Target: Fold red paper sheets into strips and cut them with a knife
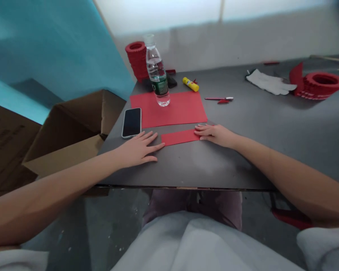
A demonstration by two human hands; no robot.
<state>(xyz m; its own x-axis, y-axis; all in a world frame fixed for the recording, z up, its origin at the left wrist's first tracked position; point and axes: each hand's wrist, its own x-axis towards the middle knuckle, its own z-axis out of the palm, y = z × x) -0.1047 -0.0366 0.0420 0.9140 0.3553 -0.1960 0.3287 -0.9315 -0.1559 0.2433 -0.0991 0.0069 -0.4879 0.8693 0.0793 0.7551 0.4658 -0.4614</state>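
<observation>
A narrow strip of red paper [180,137] lies flat on the grey table [183,169] in front of me. At its left end is my left hand [138,149], palm down with fingers spread, one fingertip at the strip's corner. My right hand [214,134] rests over the strip's right end, its fingers stretched out flat and covering that edge. Just beyond the strip is a larger red sheet [183,109], with a water bottle [158,75] standing on it. A phone [131,122] lies beside my left hand, screen up.
A yellow glue stick [190,84] and a thin pen-like tool [219,98] lie behind the paper. Farther right are a white glove [271,82] and a ring-shaped red stack [322,84]. Another red stack [137,62] stands behind the bottle. An open cardboard box [64,150] sits left of the table.
</observation>
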